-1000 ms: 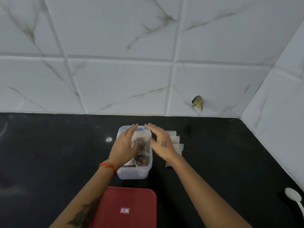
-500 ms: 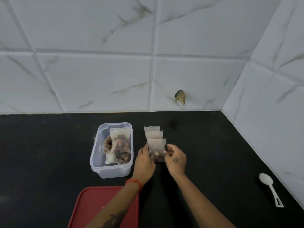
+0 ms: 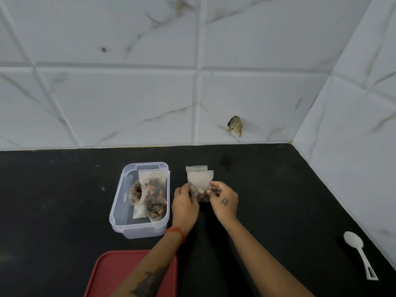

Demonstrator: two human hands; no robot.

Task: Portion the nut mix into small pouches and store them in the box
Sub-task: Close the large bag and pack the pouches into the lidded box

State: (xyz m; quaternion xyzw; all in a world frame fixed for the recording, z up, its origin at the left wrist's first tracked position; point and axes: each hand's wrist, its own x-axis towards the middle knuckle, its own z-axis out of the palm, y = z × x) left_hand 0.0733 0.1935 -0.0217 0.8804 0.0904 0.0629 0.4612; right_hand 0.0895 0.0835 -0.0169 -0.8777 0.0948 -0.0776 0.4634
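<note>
A clear plastic box (image 3: 116, 207) stands on the black counter left of centre, holding several filled nut pouches (image 3: 153, 186). Just right of the box, my left hand (image 3: 184, 203) and my right hand (image 3: 225, 201) pinch the two sides of a small translucent pouch (image 3: 200, 182) with nuts at its bottom. Another pouch (image 3: 196, 168) lies on the counter behind it, partly covered.
A red lid (image 3: 113, 275) lies at the near edge under my left forearm. A white plastic spoon (image 3: 357, 251) rests at the right near the side wall. Tiled walls close the counter at the back and right.
My hands left the box, moved right to the pouches on the counter, and took hold of the front pouch, which is now raised a little. The camera view shifted right.
</note>
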